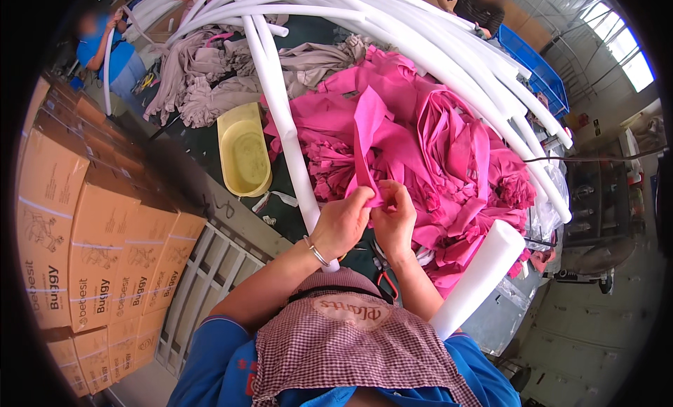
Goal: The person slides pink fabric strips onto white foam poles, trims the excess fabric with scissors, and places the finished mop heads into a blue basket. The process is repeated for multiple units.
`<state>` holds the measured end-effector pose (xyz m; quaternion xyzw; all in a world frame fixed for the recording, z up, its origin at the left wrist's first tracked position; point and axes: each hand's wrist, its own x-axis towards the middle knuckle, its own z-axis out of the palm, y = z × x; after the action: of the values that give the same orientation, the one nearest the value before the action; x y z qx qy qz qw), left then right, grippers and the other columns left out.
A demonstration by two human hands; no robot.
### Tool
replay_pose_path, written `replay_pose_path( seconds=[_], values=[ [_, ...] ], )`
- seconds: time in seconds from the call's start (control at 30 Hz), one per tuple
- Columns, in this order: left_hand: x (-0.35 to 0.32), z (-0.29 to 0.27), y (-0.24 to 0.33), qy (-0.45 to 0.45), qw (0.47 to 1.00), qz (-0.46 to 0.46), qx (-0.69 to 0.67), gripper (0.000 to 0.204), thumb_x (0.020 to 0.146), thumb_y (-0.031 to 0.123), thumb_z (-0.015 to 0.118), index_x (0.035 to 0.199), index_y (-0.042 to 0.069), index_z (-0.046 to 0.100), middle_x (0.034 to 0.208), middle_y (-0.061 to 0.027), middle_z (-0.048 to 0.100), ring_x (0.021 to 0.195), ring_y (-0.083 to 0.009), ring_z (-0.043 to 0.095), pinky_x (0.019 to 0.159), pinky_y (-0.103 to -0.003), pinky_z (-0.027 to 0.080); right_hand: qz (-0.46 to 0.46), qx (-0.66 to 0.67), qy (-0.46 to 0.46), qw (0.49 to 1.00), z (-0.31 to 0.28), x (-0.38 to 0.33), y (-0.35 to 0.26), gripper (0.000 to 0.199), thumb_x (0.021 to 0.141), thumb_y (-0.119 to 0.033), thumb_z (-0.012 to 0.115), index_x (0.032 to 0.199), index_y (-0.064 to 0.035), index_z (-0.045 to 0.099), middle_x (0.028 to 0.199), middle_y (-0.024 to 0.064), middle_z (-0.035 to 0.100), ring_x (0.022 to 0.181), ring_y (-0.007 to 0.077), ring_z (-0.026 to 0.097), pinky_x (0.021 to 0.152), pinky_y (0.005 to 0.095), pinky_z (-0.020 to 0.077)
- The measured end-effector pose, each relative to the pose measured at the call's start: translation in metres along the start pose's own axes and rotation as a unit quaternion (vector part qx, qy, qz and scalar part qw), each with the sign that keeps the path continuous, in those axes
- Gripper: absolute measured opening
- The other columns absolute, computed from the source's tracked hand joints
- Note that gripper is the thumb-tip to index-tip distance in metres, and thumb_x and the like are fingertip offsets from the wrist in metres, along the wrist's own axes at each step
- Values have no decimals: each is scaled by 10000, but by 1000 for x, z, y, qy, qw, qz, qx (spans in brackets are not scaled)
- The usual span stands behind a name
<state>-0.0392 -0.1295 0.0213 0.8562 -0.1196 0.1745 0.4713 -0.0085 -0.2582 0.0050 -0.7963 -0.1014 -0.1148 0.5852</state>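
My left hand (343,223) and my right hand (395,219) meet at the middle of the view, both pinching the lower end of a pink fabric strip (366,137) that stands up from them. Behind the strip lies a big heap of pink fabric pieces (456,154) on a dark table (203,144). A white foam tube (287,137) runs from the far side of the table down to my left wrist, which wears a metal bangle. A second thick white foam tube (479,274) leans at my right side.
A yellow plastic tub (243,154) sits left of the tube. Beige fabric (210,77) is piled at the back left, with several long white foam tubes (449,49) arching over the table. Stacked cardboard boxes (84,225) stand at the left. Red-handled pliers (385,274) lie near me. Other people work at the far side.
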Motion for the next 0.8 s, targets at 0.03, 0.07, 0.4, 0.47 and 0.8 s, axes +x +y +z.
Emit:
replay_pose_path(
  seconds=[0.03,0.07,0.4,0.47,0.8],
  values=[
    [1,1,-1,-28,999,35,18,194,857,70,565,1039,64,498,724,-164,585,684,-352,620,545,-396,473,-27,10,-13,999,-2,1,4,370,722,112,603,1065,-24,579,857,46,572,744,98,549,674,240,459],
    [3,-1,-3,-64,997,41,7,163,853,71,569,1001,64,502,690,-154,585,655,-347,621,527,-402,464,-1,84,-19,996,-1,1,4,368,722,115,610,1064,-17,578,877,34,583,763,99,556,705,237,461],
    [-2,-2,-14,-5,1000,7,-21,159,790,13,562,932,75,526,641,-133,575,569,-310,614,478,-382,449,78,20,-24,996,17,5,20,221,730,-18,703,896,1,558,740,46,628,638,101,559,596,253,470],
    [-3,0,-27,57,996,-43,51,195,754,4,566,930,79,532,652,-112,591,543,-307,603,461,-384,445,131,93,-45,986,17,1,21,255,755,-46,737,943,5,573,781,62,654,695,99,610,644,230,497],
    [-1,16,-21,104,985,-2,140,177,676,20,621,816,99,547,746,-59,602,609,-290,599,511,-388,477,66,-46,26,996,17,-6,26,105,714,41,650,783,2,581,650,90,620,607,130,586,568,288,477]
  ],
)
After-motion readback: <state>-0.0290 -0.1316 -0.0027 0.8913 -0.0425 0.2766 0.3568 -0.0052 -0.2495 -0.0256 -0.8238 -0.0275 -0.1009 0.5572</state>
